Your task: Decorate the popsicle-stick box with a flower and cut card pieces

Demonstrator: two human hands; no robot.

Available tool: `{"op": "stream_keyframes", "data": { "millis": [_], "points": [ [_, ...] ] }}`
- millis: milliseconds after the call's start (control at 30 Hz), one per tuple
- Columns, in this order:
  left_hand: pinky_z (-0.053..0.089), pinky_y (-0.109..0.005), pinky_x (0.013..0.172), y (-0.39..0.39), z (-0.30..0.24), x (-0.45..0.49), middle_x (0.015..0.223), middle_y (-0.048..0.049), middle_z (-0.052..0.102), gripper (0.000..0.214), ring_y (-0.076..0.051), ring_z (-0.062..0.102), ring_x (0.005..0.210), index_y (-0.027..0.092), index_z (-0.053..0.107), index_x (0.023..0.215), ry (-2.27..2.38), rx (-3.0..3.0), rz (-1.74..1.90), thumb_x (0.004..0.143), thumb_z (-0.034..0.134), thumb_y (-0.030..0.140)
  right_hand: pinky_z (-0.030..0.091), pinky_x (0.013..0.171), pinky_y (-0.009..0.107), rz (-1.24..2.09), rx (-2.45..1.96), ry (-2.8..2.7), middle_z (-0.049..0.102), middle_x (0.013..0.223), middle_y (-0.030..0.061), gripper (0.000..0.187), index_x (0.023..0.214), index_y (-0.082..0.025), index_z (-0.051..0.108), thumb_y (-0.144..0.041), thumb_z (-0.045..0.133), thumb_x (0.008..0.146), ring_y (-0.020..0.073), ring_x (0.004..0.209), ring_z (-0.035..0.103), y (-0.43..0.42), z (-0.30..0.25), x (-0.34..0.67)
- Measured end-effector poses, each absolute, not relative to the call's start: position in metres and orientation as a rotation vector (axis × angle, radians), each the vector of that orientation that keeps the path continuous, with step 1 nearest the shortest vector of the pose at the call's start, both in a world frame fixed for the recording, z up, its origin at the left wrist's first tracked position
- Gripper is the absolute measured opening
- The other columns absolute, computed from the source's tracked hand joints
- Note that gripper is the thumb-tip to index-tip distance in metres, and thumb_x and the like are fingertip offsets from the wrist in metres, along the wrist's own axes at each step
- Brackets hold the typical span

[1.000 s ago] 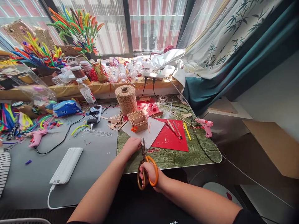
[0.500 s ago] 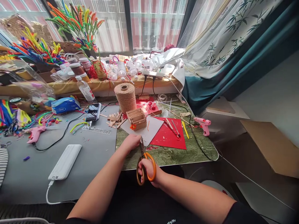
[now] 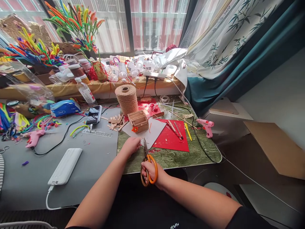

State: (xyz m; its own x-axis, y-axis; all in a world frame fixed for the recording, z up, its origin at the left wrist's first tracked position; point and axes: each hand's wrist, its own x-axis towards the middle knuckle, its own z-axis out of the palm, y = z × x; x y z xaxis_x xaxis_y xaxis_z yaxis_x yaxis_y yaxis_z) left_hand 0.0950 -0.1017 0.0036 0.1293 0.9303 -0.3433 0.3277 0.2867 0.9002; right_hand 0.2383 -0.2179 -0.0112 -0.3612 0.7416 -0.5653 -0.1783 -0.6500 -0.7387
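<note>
My right hand [image 3: 151, 170] grips a pair of scissors [image 3: 145, 152] with orange-brown handles, its blades pointing away from me. My left hand [image 3: 131, 146] is closed in a pinch just left of the blade tips. A small pale scrap [image 3: 142, 140] shows at its fingertips, too small to make out. Beyond the hands a small wooden box [image 3: 138, 121] of craft sticks, with an orange flower at its corner, stands on a white sheet of paper [image 3: 156, 128]. A red sheet [image 3: 166, 143] lies to the right, with several pen-like tools on it.
Behind the box stands a twine spool [image 3: 126, 100], with loose wooden sticks [image 3: 116, 122] beside it. A yellow pen [image 3: 188, 132] and a pink glue gun [image 3: 206, 127] lie at the right. On the left are a phone [image 3: 94, 114], a white power bank [image 3: 65, 166] and another glue gun [image 3: 35, 137].
My left hand has moved slightly left, so a gap shows between its fingers and the scissor blades. My right hand keeps hold of the scissors. The view has shifted a little.
</note>
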Motion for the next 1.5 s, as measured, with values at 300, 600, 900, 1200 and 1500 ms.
{"op": "stream_keyframes", "data": {
  "millis": [300,600,900,1200,1500],
  "points": [
    [0.036,-0.026,0.055,-0.126,0.003,0.081,0.058,0.0001,0.055,0.038,-0.013,0.046,0.054,0.02,0.051,0.062,1.2,1.277,0.764,0.09,0.05,0.045,0.053,0.048,0.025,1.948,-1.181,-0.863,0.073,0.079,0.0043,0.049,0.088,-0.017,0.057,-0.052,0.084,0.068,0.0139,0.052,0.066,-0.237,-0.008,0.245],
    [0.044,-0.028,0.069,-0.172,0.006,0.103,0.07,-0.003,0.063,0.046,-0.015,0.054,0.067,0.017,0.061,0.072,0.882,1.384,0.628,0.099,0.049,0.052,0.038,0.036,0.018,1.645,-1.17,-0.781,0.056,0.061,-0.0073,0.045,0.1,-0.018,0.061,-0.056,0.076,0.081,0.0079,0.04,0.05,-0.222,0.01,0.282],
    [0.042,-0.026,0.068,-0.167,0.008,0.099,0.077,-0.0006,0.062,0.038,-0.015,0.053,0.07,0.019,0.063,0.085,0.995,1.492,0.659,0.097,0.053,0.054,0.037,0.038,0.02,1.595,-1.25,-0.944,0.051,0.049,-0.0101,0.034,0.092,-0.021,0.055,-0.051,0.07,0.085,0.0093,0.037,0.046,-0.208,0.004,0.291],
    [0.04,-0.027,0.069,-0.159,0.022,0.084,0.071,0.0003,0.059,0.032,-0.015,0.052,0.069,0.019,0.062,0.078,1.148,1.729,0.73,0.095,0.055,0.045,0.041,0.044,0.021,1.748,-1.129,-0.875,0.055,0.06,-0.0089,0.053,0.098,-0.02,0.054,-0.058,0.083,0.075,0.0084,0.044,0.049,-0.198,0.019,0.286],
    [0.032,-0.025,0.058,-0.165,0.01,0.086,0.06,0.0047,0.045,0.03,-0.012,0.039,0.057,0.021,0.051,0.069,1.368,1.409,0.967,0.091,0.054,0.04,0.053,0.065,0.031,2.228,-0.742,-0.658,0.064,0.084,0.0035,0.077,0.103,-0.016,0.056,-0.085,0.072,0.071,0.013,0.066,0.06,-0.244,0.008,0.264]
  ]
}}
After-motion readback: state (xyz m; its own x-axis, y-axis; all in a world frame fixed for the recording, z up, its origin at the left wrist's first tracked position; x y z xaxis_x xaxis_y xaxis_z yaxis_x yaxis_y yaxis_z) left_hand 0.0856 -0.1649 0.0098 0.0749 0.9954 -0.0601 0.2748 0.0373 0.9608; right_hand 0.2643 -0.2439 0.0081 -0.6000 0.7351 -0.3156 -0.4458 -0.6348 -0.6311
